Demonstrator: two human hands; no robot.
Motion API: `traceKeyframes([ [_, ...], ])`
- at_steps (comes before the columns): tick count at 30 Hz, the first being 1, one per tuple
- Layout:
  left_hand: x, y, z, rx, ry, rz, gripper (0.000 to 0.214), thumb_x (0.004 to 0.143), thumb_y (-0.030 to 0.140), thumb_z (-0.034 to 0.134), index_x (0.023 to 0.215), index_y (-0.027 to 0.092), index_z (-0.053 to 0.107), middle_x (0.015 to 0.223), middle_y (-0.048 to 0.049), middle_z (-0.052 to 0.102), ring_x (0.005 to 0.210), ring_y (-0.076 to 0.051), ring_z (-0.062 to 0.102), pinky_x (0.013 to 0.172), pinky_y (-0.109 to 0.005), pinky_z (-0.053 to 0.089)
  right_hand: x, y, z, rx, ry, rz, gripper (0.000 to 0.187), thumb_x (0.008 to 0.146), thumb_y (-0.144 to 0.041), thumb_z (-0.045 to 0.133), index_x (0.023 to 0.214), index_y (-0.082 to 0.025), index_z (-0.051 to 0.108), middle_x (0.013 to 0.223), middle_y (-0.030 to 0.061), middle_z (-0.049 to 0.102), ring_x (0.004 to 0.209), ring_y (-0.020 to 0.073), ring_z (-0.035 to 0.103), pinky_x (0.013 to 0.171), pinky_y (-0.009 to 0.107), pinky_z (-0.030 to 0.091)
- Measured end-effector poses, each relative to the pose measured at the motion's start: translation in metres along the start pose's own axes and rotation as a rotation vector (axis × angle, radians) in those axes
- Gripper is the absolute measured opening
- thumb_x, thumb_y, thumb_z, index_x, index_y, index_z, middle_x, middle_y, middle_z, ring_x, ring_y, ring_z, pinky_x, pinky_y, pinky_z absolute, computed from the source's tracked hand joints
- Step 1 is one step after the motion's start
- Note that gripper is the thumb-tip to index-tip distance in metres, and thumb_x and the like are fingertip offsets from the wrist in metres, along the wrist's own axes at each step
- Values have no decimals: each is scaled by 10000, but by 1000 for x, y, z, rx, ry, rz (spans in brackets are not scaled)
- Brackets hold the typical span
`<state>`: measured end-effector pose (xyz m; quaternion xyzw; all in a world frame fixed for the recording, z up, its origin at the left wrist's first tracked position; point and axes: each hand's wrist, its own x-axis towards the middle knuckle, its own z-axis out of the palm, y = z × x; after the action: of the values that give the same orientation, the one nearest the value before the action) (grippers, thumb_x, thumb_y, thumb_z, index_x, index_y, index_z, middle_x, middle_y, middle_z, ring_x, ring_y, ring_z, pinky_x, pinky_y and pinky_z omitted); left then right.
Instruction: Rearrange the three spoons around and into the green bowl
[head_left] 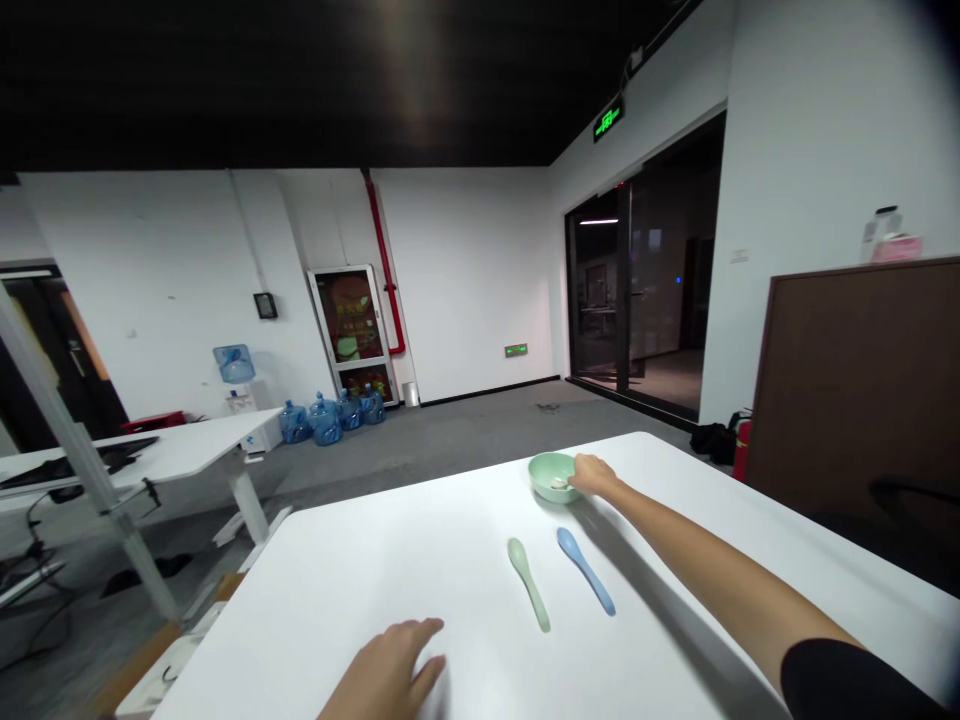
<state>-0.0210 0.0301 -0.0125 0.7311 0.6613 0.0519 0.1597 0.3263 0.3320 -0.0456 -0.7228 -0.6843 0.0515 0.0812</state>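
Observation:
A light green bowl (541, 487) stands near the far edge of the white table. My right hand (595, 474) is closed at the bowl's right rim, fingers pinched. A pale spoon (559, 485) shows in part inside the bowl, running toward those fingers; its handle is hidden by the hand. Nearer to me lie a green spoon (529, 585) and a blue spoon (586, 571), side by side and apart, handles toward me. Low in the view, my left hand (391, 668) hovers by the table with thumb and fingers apart, holding nothing, left of the green spoon.
The white table (337, 570) ends just beyond the bowl. Left of it stand another desk (187, 445) and a metal post (82, 450). Blue water jugs (326, 420) sit on the floor by the far wall. A brown cabinet (847, 400) rises at the right.

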Motion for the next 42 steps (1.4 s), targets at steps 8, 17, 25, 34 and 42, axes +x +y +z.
traceKeyframes([
  [8,0,-1,0,-12,6,-9,501,872,538,410,1298,318,554,1296,-8,620,1183,-235,552,1007,-350,411,0,1,3,-11,-29,-47,340,824,-272,547,1103,-110,654,1173,188,648,1037,263,633,737,278,447],
  [17,-3,-2,0,4,1,6,503,884,537,396,1312,317,539,1318,-17,602,1210,-238,533,1028,-359,389,-34,2,-34,8,-7,-126,339,894,-335,456,1046,-112,661,1125,182,666,962,260,647,689,275,427],
  [25,-8,-4,2,-9,17,11,512,875,544,405,1311,312,540,1300,-42,608,1187,-246,546,1017,-381,395,-103,-16,-46,132,-224,-282,382,827,-338,501,561,-130,678,651,110,701,658,184,638,603,235,432],
  [34,-11,-7,4,-25,32,28,517,872,557,403,1308,316,540,1301,-39,608,1182,-245,548,1010,-376,397,-137,-42,8,194,-274,-316,238,706,-248,550,558,-147,707,615,68,702,554,144,615,532,210,431],
  [42,-8,-8,5,-4,22,46,527,877,567,397,1322,316,527,1307,-38,603,1196,-251,540,1014,-381,402,-146,-49,19,138,-252,-233,138,644,-182,585,573,-135,693,681,84,720,603,186,668,498,222,416],
])
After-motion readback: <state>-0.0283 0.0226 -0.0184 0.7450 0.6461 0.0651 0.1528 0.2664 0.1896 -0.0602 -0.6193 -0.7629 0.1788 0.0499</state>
